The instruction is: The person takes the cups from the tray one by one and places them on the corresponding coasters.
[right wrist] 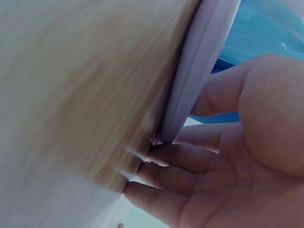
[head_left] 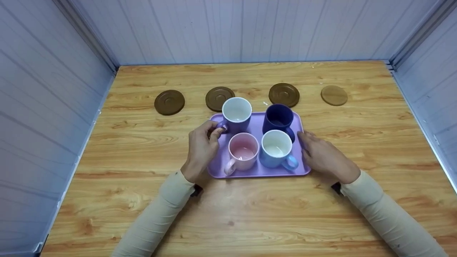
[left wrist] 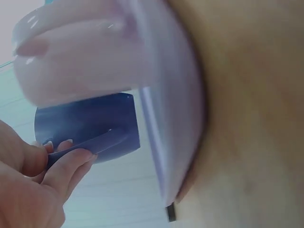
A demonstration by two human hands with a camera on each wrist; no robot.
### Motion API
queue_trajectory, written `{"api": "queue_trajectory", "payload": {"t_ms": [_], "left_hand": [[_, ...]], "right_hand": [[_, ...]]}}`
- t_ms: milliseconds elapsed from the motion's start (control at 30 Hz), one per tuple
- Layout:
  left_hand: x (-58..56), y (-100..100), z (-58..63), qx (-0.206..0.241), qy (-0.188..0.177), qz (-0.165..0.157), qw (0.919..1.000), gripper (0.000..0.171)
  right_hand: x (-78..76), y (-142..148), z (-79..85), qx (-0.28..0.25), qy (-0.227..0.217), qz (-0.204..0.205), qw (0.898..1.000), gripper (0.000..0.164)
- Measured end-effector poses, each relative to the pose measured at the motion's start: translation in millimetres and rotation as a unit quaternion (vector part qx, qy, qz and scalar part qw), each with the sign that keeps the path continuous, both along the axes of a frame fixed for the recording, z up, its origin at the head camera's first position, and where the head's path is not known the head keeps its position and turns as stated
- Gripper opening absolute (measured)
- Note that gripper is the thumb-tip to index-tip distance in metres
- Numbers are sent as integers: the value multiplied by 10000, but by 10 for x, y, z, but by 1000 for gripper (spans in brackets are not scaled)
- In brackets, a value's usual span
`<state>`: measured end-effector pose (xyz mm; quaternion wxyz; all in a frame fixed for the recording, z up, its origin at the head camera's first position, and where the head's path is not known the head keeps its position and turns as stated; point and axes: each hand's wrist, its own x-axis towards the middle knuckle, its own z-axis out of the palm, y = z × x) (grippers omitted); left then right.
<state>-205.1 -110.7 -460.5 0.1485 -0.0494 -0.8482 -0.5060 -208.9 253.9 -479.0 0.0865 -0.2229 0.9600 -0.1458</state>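
My left hand [head_left: 202, 148] pinches the handle of a purple mug [head_left: 236, 123] with a white inside. In the left wrist view the purple mug [left wrist: 90, 126] overlaps the tray's far end, its base close to the tray surface. A lilac tray [head_left: 257, 173] bears the pink mug [head_left: 244, 162], the light blue mug [head_left: 272, 160] and the dark blue mug [head_left: 273, 125], all upright. My right hand [head_left: 326, 157] rests at the tray's right edge. In the right wrist view its fingers [right wrist: 178, 175] extend fairly straight, fingertips on the table, with the thumb at the tray's rim [right wrist: 190, 80].
Behind the tray, three dark brown coasters [head_left: 170, 102] and a lighter wooden coaster [head_left: 334, 95] lie in a row across the wood-grain table [head_left: 228, 221]. Pale panel walls [head_left: 228, 32] enclose the back and both sides.
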Motion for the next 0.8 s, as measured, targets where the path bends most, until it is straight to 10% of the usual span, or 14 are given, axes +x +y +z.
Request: {"api": "queue_trajectory", "payload": {"t_ms": [800], "left_hand": [[-119,-552,423,627,990,1088,9871,11]], "right_hand": [[37,-9,-5,-202,459,163,9986,55]]}}
